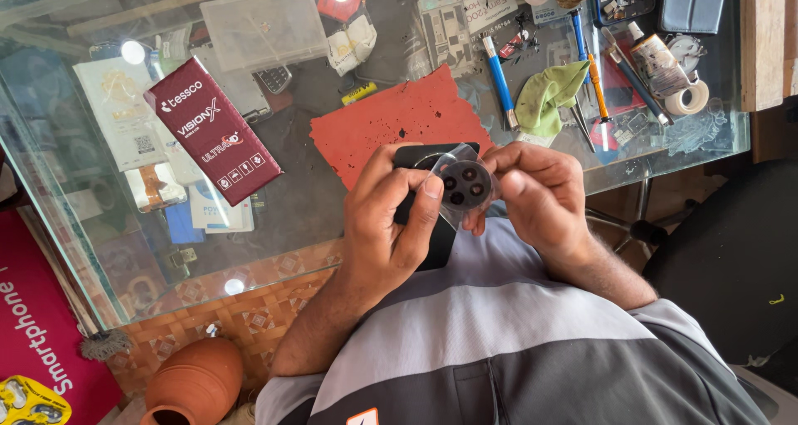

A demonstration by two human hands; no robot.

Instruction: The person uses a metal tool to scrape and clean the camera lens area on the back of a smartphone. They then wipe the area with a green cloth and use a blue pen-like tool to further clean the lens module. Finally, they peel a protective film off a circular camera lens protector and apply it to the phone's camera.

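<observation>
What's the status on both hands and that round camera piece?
Left hand grips black phone. Right hand pinches clear film over round camera piece. Nothing in between.

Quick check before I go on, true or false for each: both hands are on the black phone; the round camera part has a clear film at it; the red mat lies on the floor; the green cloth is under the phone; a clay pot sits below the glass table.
1. Both the left hand and the right hand hold the black phone. True.
2. A clear film sits at the round camera part. True.
3. The red mat lies on the floor. False: it lies on the glass table.
4. The green cloth is under the phone. False: it lies apart, among the tools further back.
5. A clay pot sits below the table. True.
</observation>
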